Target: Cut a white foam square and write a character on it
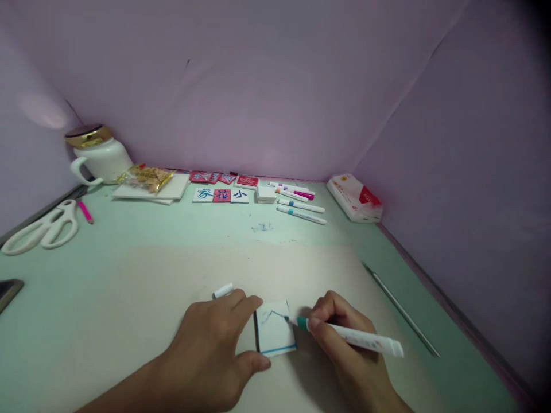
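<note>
A small white square card (276, 331) lies on the pale sheet before me, with a blue line along its bottom edge and a few thin dark strokes near its top. The thumb and index finger of my left hand (219, 338) hold it at its left corners. In my right hand (344, 338) is a white marker (365, 338) with a green band, gripped like a pen. Its tip touches the card's upper right. Just beyond my left fingers rests a white marker cap (222, 291), partly hidden.
Several markers (301, 205) lie at the back, beside stacked white cards (266, 195) and cards bearing characters (221, 195). Scissors (43, 229), a pink pencil (85, 212) and a white mug (103, 160) are left. A tissue pack (355, 198) and metal rod (404, 312) are right.
</note>
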Tool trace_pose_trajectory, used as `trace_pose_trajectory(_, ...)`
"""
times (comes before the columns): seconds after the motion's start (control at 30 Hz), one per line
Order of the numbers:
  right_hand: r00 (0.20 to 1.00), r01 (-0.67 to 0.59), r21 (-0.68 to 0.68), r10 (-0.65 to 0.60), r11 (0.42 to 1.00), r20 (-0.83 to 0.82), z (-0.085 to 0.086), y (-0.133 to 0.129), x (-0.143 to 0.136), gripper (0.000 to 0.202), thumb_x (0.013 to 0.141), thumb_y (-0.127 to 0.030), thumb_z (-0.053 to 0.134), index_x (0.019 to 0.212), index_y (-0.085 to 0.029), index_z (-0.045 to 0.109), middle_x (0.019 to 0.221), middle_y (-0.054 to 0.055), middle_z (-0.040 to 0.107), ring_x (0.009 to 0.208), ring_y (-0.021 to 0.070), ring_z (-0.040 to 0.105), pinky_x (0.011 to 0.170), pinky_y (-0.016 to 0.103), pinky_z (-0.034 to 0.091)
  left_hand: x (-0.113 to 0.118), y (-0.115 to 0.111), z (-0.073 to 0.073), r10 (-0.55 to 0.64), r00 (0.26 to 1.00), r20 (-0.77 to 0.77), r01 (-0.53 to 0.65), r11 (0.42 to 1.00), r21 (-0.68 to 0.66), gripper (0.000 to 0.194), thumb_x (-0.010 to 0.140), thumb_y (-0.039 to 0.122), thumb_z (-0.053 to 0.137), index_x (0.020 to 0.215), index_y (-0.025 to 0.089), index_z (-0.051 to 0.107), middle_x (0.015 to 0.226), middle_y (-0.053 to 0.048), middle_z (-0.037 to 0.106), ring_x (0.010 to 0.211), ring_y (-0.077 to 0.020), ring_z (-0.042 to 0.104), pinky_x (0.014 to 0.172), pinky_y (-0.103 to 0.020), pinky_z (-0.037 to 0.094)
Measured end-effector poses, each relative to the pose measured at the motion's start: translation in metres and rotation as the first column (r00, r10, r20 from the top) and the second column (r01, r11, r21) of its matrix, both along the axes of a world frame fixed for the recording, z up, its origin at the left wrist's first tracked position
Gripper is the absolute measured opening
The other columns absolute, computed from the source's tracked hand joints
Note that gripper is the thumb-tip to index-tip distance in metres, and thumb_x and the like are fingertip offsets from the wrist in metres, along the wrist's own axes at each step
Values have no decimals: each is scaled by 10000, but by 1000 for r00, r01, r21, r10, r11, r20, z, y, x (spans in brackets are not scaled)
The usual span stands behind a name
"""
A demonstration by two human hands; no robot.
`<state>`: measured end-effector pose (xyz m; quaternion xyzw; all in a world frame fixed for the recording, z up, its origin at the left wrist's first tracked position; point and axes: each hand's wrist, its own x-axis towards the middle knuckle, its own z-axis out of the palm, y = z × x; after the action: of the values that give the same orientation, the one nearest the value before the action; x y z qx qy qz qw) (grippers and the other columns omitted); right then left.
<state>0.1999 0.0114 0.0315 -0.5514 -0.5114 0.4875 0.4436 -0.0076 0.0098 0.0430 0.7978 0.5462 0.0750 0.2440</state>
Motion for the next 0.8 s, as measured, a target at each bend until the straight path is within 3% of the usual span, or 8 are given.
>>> trace_pose_trajectory(0.2,999,8,137,-4,991,-34,-10,-2,6,221,839,-371,599,692,-228,517,632,-53,511,577,120,432,515,206,328,0,1,0,-2,1000,0,2,1000,-5,498,735,344,664,1195,250,499,984,-36,616,855,-253,612,711,-405,455)
trace_pose_trajectory(0.4,997,-16,109,8,994,72,-8,-5,-1,299,890,-467,546,716,-225,527,545,-59,496,489,104,395,462,196,304,0,0,5,-16,1000,-2,16,1000,-18,467,747,350,646,1180,242,508,962,-36,611,850,-258,607,694,-403,448)
trace_pose_trajectory(0.57,989,-48,176,23,983,143,-5,-8,-6,223,866,-400,568,723,-230,552,545,-52,512,464,104,409,424,190,295,1,2,7,-13,999,-31,12,1000,-13,459,750,364,637,1175,251,507,962,-43,611,862,-258,597,696,-392,439)
trace_pose_trajectory(0.7,971,-144,196,100,970,219,-4,-11,-9,135,835,-335,581,749,-231,572,518,-51,523,422,104,432,394,190,308,1,2,9,-31,999,-25,30,999,-15,434,752,398,642,1137,237,524,954,-46,610,843,-255,594,678,-381,445)
trace_pose_trajectory(0.8,973,-29,215,-22,976,231,-5,-15,-13,140,806,-345,601,726,-234,571,518,-55,523,411,98,407,393,200,290,2,2,11,-31,999,-13,30,999,-33,438,751,421,653,1125,226,534,972,-50,610,859,-270,598,677,-400,458)
